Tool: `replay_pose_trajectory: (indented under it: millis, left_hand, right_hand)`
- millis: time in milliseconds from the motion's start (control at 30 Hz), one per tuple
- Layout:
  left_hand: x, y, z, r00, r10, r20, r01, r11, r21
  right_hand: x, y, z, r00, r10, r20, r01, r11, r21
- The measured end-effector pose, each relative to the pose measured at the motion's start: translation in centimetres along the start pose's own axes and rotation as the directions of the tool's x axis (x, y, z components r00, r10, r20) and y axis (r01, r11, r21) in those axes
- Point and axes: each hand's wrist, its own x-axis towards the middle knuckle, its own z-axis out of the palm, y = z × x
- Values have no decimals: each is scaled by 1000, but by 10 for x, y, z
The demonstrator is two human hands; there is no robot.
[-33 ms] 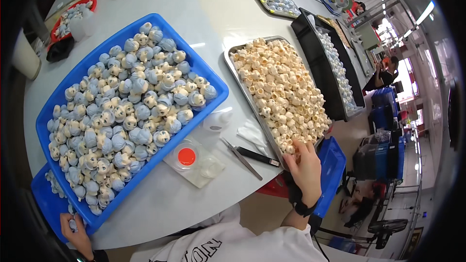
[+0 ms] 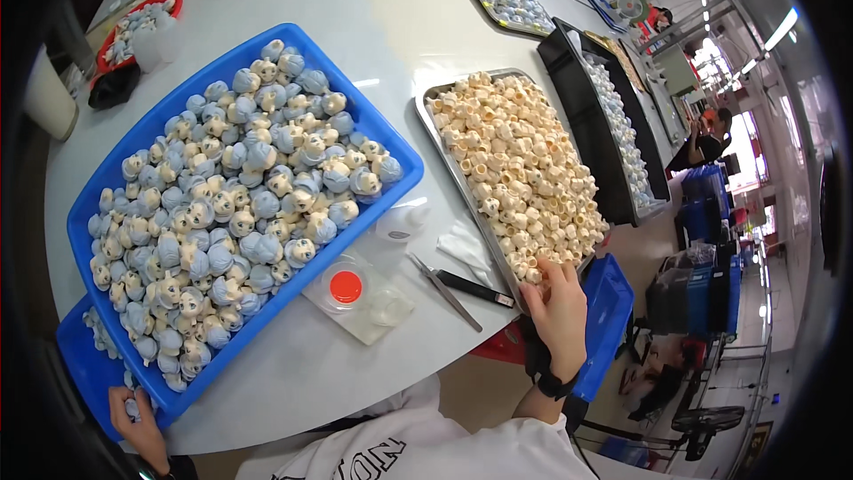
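Note:
My left hand (image 2: 140,429) is closed with its fingers curled round a small blue-grey doll-hair piece (image 2: 132,408), by the lower blue bin (image 2: 75,373). Above that bin stands a large blue tray (image 2: 404,173), heaped with doll heads (image 2: 218,258) that have pale faces and blue-grey hair. At the near corner of a metal tray (image 2: 426,111), my right hand (image 2: 562,316) has its thumb and fingers closed about a hollow cream doll-face piece (image 2: 533,275). Many more such cream pieces (image 2: 515,160) fill this tray. My fingers partly hide both held pieces.
Between the trays lie tweezers (image 2: 444,293), a black-handled knife (image 2: 475,288), a red-centred round container (image 2: 345,286), a white bottle (image 2: 402,223) and white tissue (image 2: 466,249). A black crate (image 2: 577,111) stands beyond the metal tray; a blue bin (image 2: 607,311) is beside my right wrist.
The whole view has shifted very slightly. Both hands keep their places and their grips.

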Motion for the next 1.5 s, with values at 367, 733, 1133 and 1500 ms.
replay_pose_trajectory:
  millis: [367, 733, 1133, 1500]
  left_hand:
    - [1, 3, -2, 993, -25, -120, 31, 998, 48]
    - [-22, 30, -28, 976, -202, -83, 165, 932, -323]
    - [17, 150, 51, 135, 385, 913, 991, -52, -124]
    - [30, 157, 81, 115, 418, 901, 940, 248, -236]
  right_hand:
    - [15, 3, 16, 971, -161, -176, 186, 973, 136]
    - [-16, -11, -1, 965, -4, -262, 131, 872, 471]
    - [-81, -151, 49, 469, -856, 220, -183, 149, 972]
    - [-80, -138, 58, 695, -714, 86, 178, 288, 941]
